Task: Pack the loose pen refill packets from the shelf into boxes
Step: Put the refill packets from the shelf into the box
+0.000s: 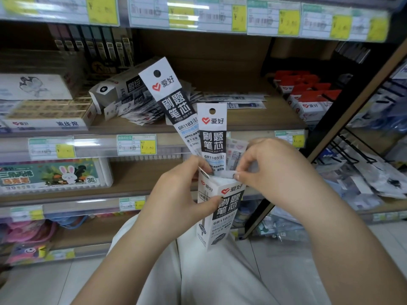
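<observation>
Your left hand [176, 194] grips upright box [217, 213] below shelf [253, 119]; your right hand [271, 170] pinches refill packets [212, 137] sticking from its open top; loose packets [143, 111] heaped on shelf

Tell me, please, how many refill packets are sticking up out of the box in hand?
2 clearly: a tilted packet leaning left and an upright packet beside it. More may be hidden behind them.

Box [222, 208]: 爱好, 刷题笔芯, GR1103. Upright refill packet [212, 137]: 爱好, 刷题笔芯, GR1103. Tilted refill packet [171, 95]: the same, plus 0.5mm. Yellow price tag [148, 146]: ¥2.00. Marker set [55, 175]: 36.
</observation>
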The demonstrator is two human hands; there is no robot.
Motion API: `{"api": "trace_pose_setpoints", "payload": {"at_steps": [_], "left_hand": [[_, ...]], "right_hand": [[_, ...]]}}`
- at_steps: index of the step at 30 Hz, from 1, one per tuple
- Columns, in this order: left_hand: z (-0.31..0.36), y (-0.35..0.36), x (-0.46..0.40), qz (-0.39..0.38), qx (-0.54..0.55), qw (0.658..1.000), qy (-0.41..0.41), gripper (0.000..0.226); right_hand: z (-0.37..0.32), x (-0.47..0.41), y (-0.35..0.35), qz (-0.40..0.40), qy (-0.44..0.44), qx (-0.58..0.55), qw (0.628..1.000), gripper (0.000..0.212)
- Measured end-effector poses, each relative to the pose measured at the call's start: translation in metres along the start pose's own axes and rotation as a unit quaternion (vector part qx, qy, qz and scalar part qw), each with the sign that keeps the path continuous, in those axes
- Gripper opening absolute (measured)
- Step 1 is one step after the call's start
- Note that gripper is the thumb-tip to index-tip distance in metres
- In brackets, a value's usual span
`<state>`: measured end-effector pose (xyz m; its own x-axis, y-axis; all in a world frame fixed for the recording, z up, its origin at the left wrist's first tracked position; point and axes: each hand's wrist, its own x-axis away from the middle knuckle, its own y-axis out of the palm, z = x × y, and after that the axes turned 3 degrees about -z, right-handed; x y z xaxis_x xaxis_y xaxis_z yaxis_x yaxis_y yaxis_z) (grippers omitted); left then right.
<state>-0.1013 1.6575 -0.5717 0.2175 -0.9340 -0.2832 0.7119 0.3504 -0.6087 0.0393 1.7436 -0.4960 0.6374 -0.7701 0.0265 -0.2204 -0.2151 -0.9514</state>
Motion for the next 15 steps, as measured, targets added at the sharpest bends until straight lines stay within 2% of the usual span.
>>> {"api": "trace_pose_setpoints", "payload": {"at_steps": [3,7,11,13,15], "left_hand": [[0.002,0.002,-0.001,-0.014,0.002,1.000,0.004,0.040],[0.002,0.002,-0.001,-0.011,-0.001,1.000,0.009,0.039],[-0.002,0.001,0.001,0.003,0.007,1.000,-0.007,0.040],[-0.001,0.001,0.002,0.003,0.008,1.000,-0.008,0.042],[0.002,0.002,0.002,-0.008,0.003,1.000,-0.001,0.043]], "right_hand": [[-0.003,-0.004,-0.001,-0.009,0.018,-0.001,1.000,0.019],[-0.009,-0.005,0.007,-0.002,-0.036,-0.035,0.999,0.017],[-0.003,-0.005,0.007,0.004,0.031,0.033,0.999,0.024],[-0.003,-0.010,0.003,0.001,0.052,0.062,0.997,0.019],[-0.006,-0.012,0.001,-0.034,0.058,0.063,0.996,0.012]]}}
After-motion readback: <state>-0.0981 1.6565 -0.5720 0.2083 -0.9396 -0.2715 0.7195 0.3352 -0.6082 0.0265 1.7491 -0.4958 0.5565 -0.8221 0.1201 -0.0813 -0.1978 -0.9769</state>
